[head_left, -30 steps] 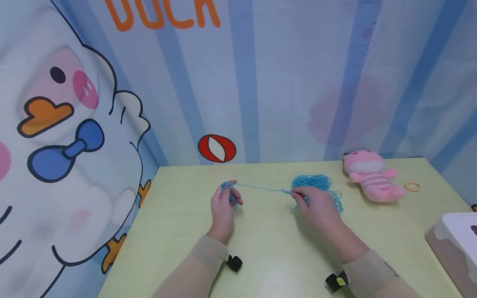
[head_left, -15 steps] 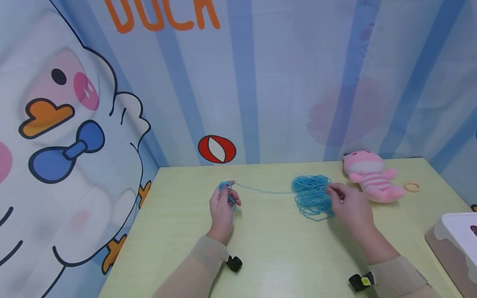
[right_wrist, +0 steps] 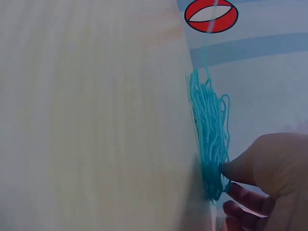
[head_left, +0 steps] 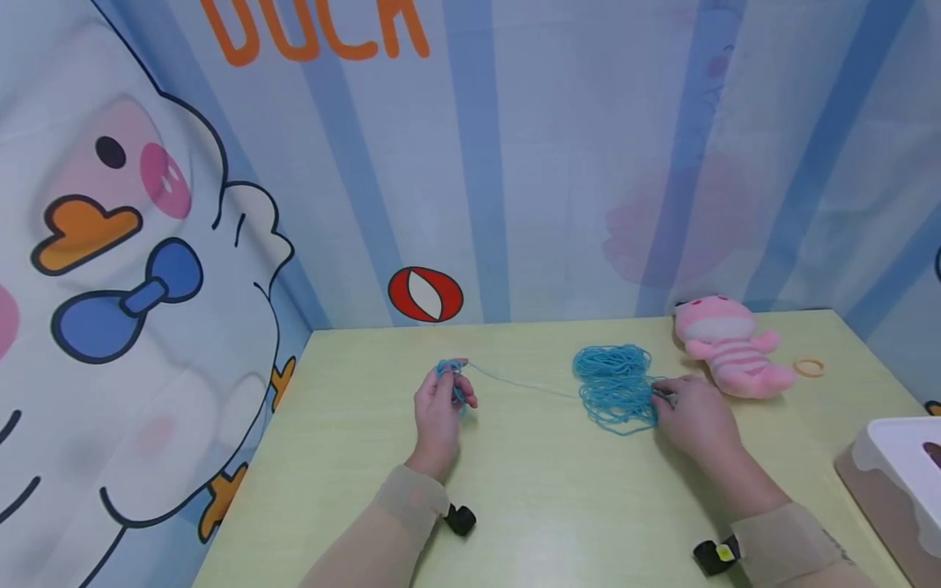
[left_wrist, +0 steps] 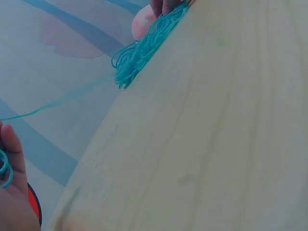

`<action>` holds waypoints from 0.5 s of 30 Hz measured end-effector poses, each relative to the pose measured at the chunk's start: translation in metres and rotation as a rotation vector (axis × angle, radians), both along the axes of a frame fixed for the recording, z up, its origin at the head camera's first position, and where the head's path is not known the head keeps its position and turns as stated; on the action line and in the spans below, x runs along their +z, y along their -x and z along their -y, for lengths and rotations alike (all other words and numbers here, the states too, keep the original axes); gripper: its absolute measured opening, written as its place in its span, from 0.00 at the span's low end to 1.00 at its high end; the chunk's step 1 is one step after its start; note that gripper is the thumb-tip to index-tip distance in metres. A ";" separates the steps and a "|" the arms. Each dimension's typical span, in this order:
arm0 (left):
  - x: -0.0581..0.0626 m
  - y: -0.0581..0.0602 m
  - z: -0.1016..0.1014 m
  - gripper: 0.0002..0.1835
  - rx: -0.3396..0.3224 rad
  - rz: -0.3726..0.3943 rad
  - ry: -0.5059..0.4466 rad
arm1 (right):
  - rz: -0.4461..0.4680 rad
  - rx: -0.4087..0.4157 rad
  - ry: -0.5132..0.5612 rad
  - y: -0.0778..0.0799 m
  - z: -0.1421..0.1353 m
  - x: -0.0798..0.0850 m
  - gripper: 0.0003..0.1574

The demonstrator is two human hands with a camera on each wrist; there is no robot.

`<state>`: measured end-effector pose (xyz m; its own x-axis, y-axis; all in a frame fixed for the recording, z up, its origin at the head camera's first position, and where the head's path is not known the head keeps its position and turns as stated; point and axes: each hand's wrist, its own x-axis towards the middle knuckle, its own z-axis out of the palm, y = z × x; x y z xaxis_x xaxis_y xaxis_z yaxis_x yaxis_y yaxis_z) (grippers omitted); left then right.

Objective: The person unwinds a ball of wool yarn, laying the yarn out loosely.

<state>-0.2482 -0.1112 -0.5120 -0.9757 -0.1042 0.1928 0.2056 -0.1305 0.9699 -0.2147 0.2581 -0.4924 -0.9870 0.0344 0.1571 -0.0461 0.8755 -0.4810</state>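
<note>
A loose skein of blue yarn [head_left: 614, 385] lies on the table right of centre. At its right edge, my right hand [head_left: 697, 418] pinches some of the yarn between thumb and fingers; the right wrist view shows the thumb [right_wrist: 236, 168] against the strands. My left hand [head_left: 438, 418], held to the left, grips a small bundle of the same yarn [head_left: 450, 367] looped about its fingers. One thin strand [head_left: 518, 383] runs slackly from that bundle across to the skein. In the left wrist view only part of the left hand [left_wrist: 14, 178] shows.
Behind the right hand lies a pink striped plush toy [head_left: 724, 347], with a thin orange ring [head_left: 809, 367] beside it. A white-lidded box [head_left: 893, 482] stands at the table's right edge. A printed cloth backdrop [head_left: 544, 163] rises behind the table [head_left: 544, 506].
My right hand has let go of the strand left of the skein and moved right to the skein's right edge. The strand has slackened. The left hand stays nearly still.
</note>
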 end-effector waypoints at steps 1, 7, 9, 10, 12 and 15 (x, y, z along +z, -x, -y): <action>0.000 0.000 0.000 0.20 -0.014 -0.001 0.007 | -0.027 0.006 0.010 -0.001 0.005 0.001 0.22; -0.001 0.000 0.000 0.21 -0.060 -0.028 0.034 | -0.270 0.071 0.137 -0.004 0.049 0.009 0.21; -0.001 0.000 0.001 0.21 -0.068 -0.032 0.026 | -0.293 0.145 0.155 -0.003 0.070 0.011 0.20; -0.001 0.000 0.001 0.21 -0.076 -0.033 0.019 | -0.279 0.186 0.158 -0.002 0.080 0.012 0.20; -0.001 0.000 0.000 0.21 -0.095 -0.033 0.005 | -0.227 0.261 0.172 0.001 0.102 0.013 0.23; -0.002 -0.001 -0.001 0.21 -0.128 -0.035 -0.017 | -0.115 0.357 0.199 0.005 0.132 0.013 0.30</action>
<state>-0.2477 -0.1106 -0.5141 -0.9740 0.0169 0.2260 0.2197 -0.1741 0.9599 -0.2198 0.1258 -0.4793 -0.9188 -0.2659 0.2916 -0.3930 0.6851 -0.6133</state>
